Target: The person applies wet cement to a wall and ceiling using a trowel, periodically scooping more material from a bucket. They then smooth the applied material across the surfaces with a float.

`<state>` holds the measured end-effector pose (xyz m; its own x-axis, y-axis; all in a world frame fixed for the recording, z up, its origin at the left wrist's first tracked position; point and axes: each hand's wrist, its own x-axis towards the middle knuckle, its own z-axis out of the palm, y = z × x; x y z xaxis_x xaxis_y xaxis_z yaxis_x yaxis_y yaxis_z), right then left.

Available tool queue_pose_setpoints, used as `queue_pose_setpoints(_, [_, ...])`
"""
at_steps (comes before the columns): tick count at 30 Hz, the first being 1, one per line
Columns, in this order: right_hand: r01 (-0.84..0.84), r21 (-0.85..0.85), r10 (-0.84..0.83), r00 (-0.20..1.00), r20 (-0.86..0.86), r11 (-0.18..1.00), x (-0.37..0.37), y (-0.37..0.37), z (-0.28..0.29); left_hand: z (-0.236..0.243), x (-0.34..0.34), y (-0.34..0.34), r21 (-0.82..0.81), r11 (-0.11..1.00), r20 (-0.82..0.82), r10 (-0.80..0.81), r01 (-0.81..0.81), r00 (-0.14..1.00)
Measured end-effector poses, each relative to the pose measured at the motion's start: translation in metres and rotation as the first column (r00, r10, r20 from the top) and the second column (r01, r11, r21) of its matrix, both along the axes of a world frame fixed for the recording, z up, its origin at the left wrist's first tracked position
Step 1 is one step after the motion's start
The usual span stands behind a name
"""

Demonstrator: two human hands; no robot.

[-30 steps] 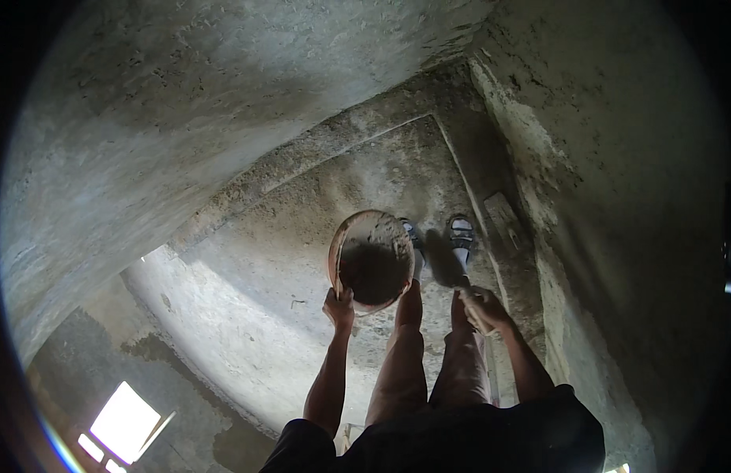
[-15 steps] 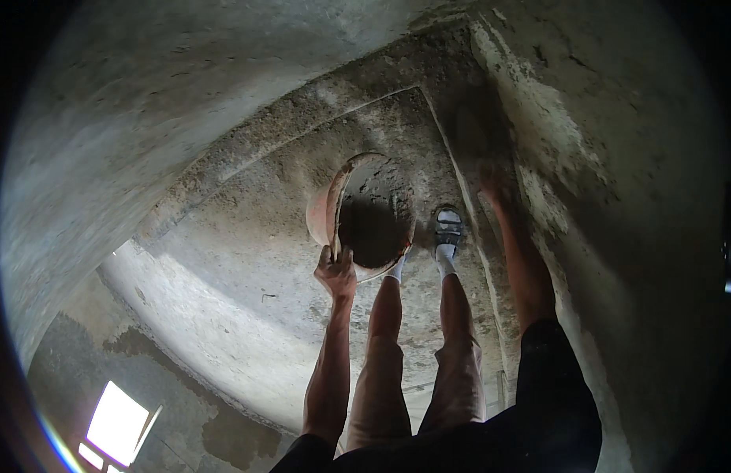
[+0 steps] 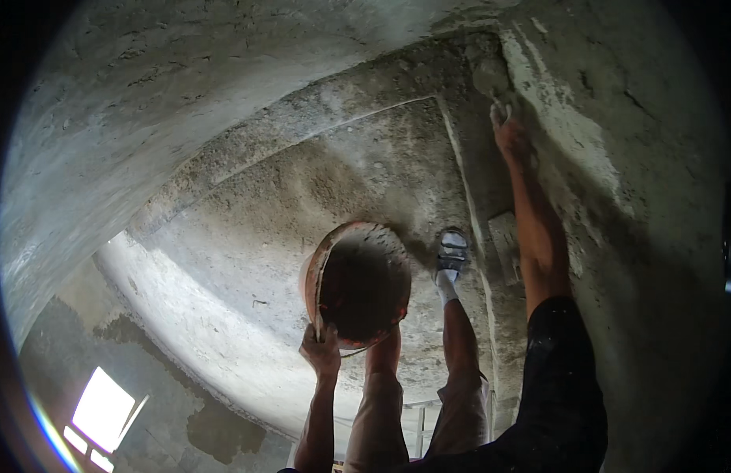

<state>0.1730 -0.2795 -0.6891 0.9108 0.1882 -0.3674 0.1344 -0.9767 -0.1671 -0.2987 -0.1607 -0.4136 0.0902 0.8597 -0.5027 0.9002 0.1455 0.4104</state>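
Observation:
My left hand (image 3: pixel 321 351) is closed on the near-left rim of a reddish bucket (image 3: pixel 309 280). The bucket tilts to the right, its rim crusted with grey, and its inside is too dark to read. Along the foot of the right wall, my right hand (image 3: pixel 514 142) reaches far out with fingers closed round the handle of what looks like a trowel (image 3: pixel 490 79). Its grey blade points away from me and blends with the rough floor, so whether it touches the surface is hard to tell.
Rough concrete walls (image 3: pixel 586 118) meet in the far corner. A raised line (image 3: pixel 452 146) runs along the floor (image 3: pixel 263 213) near the right wall. My sandalled foot (image 3: pixel 452 251) stands beside it. A flat rectangular piece (image 3: pixel 504 243) lies near my right forearm. A bright window (image 3: pixel 104 406) shows lower left.
The bucket has come nearer to me, and the grey mortar seen in it before is now lost in shadow. My right hand, blurred before, has moved farther out along the wall.

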Motion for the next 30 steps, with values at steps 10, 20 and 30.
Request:
queue_pose_setpoints(10, [-0.253,0.732,0.347,0.937,0.024,0.633,-0.151,0.004,0.117,0.048,-0.053,-0.006,0.017,0.998,-0.168,-0.051,0.055,0.984])
queue_pose_setpoints(20, [0.127,0.983,0.950,0.264,-0.165,0.135,-0.273,0.120,0.240,0.067,-0.095,-0.009,0.079,0.993,-0.208,-0.064,0.082,0.976])
queue_pose_setpoints(30, [0.786,0.536,0.371,0.419,-0.829,0.308,-0.082,-0.108,0.107,0.052,-0.087,-0.023,0.042,0.973,-0.182,-0.218,0.229,0.959])
